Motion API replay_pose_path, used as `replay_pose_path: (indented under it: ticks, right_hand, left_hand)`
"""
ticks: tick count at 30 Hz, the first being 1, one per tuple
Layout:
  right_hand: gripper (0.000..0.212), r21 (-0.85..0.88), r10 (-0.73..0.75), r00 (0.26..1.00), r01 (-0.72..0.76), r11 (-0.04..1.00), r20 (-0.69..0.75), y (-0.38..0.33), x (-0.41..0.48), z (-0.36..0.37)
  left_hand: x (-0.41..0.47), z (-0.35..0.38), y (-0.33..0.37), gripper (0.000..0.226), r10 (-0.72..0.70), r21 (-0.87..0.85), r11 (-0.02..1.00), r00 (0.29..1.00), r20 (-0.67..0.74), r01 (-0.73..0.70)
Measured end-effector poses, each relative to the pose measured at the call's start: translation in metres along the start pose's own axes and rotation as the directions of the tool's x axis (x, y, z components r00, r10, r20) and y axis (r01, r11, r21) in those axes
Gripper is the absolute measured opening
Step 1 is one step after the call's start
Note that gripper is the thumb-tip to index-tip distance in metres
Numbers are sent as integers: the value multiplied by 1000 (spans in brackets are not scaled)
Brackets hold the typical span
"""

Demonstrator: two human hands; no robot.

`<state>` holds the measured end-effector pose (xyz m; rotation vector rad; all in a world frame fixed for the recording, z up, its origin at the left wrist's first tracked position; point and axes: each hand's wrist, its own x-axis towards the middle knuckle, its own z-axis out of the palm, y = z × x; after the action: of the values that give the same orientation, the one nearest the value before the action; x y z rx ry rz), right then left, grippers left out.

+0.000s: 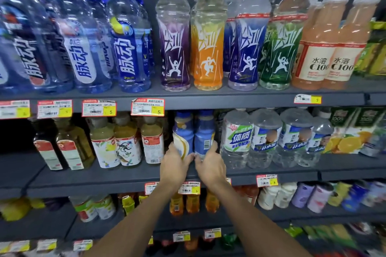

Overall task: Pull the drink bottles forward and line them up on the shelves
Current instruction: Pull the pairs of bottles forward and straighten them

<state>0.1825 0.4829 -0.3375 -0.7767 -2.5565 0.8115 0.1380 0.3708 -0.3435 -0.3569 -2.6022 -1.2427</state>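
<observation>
Blue bottles [204, 131] stand between tea bottles [151, 142] and water bottles [237, 137]; price tags [192, 189] below.

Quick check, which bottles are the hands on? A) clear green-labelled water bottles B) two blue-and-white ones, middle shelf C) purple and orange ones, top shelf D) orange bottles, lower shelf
B: the left hand grips the left blue-and-white bottle and the right hand grips the right blue-and-white bottle on the middle shelf.

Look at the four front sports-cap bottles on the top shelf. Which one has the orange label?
The orange bottle, second from the left, between the purple bottle and the blue bottle; the green bottle stands farthest right.
</observation>
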Motion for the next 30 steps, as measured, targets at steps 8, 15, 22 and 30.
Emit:
replay_pose_path:
  ticks: [8,15,22,30]
  right_hand:
    - [54,183,-39,999,36,982,9,11,-9,-6]
    - [54,225,-33,999,30,974,8,22,-27,-2]
    - [43,207,-83,995,69,976,57,19,-21,-9]
    - [62,-55,-134,990,132,990,-32,23,-26,-9]
  left_hand:
    - [6,1,-11,40,-12,-10,1000,1000,28,12]
    - [-2,-1,-11,38,-9,14,1000,1000,-10,9]
    - [-20,-4,-8,35,32,154,988,998,-54,-23]
    - [-27,-20,-17,58,36,233,972,999,-37,-26]
